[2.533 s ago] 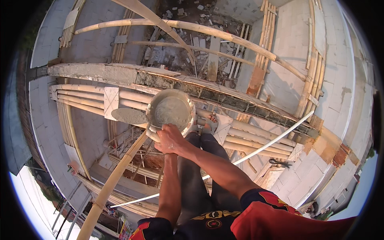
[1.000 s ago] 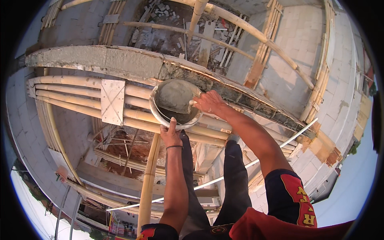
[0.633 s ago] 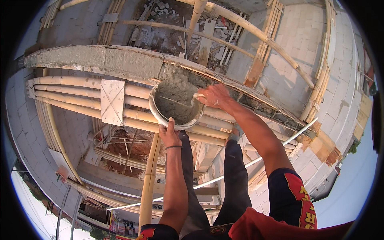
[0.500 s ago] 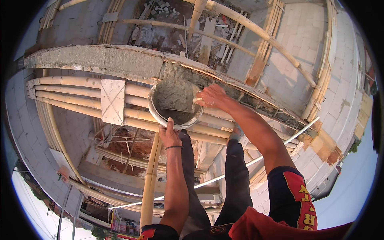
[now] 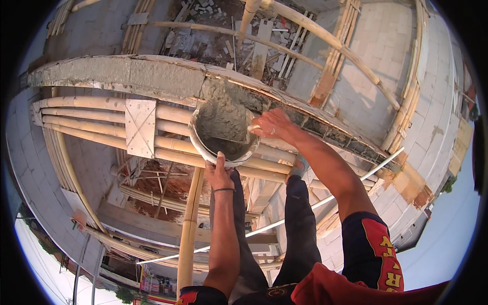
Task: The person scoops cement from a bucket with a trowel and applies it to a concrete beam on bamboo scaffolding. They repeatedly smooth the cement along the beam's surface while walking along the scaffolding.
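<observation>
A round, pale-rimmed bucket (image 5: 196,142) tilts toward the concrete-filled trough (image 5: 168,81), with wet grey concrete (image 5: 223,118) heaped across its far side and over the lip. My left hand (image 5: 219,174) is closed on the near rim, thumb over the edge and fingers beneath. At the right side of the bucket my right hand (image 5: 272,123) is closed around a pale handle end, seemingly that of a trowel; a straight blade-like edge crosses the concrete inside. Most of that tool is hidden by concrete and my fist.
Bundled bamboo poles (image 5: 96,117) run below the trough, joined by a pale board (image 5: 141,128). An upright bamboo pole (image 5: 189,229) stands beside my left arm. A white pipe (image 5: 315,207) slants across my legs. My foot (image 5: 296,172) rests on the bamboo above a deep drop. Rubble lies beyond the trough.
Concrete now spreads farther over the bucket's far lip onto the trough. The bucket and both hands have shifted only slightly, each keeping its hold.
</observation>
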Motion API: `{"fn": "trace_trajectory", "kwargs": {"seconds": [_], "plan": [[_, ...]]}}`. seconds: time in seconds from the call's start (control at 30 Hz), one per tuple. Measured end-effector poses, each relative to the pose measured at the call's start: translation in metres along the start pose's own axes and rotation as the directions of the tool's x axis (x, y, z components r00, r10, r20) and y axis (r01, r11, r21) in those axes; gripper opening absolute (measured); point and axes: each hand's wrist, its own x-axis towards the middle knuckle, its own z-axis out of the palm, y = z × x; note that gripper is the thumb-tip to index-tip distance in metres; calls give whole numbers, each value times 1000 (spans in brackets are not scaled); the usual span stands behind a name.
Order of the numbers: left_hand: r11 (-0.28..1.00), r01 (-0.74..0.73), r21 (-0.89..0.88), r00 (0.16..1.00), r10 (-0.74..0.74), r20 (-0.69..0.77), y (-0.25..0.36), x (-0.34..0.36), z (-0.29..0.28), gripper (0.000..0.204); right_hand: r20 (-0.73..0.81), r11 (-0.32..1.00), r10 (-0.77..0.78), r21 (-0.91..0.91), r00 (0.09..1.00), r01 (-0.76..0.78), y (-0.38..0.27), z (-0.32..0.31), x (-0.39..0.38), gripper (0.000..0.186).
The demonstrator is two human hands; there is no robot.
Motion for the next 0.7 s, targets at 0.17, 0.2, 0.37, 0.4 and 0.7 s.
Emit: {"fn": "trace_trajectory", "kwargs": {"seconds": [0.17,0.2,0.37,0.4,0.7], "plan": [[998,55,28,998,-54,-15,-13,-6,-3,21,-53,953,302,52,952,-299,18,5,-15,32],[999,32,16,999,-32,14,-16,-8,-2,21,-80,936,350,50,933,-347,23,5,-20,32],[1000,-2,15,998,1,60,-34,-17,5,20,-2,996,79,50,997,-79,22,16,-35,33],[999,13,39,999,-15,50,-37,-17,5,20,16,998,19,54,1000,-20,18,21,-35,34],[999,34,43,998,-36,59,-55,-20,1,19,-57,957,290,11,955,-289,42,39,-48,33]]}}
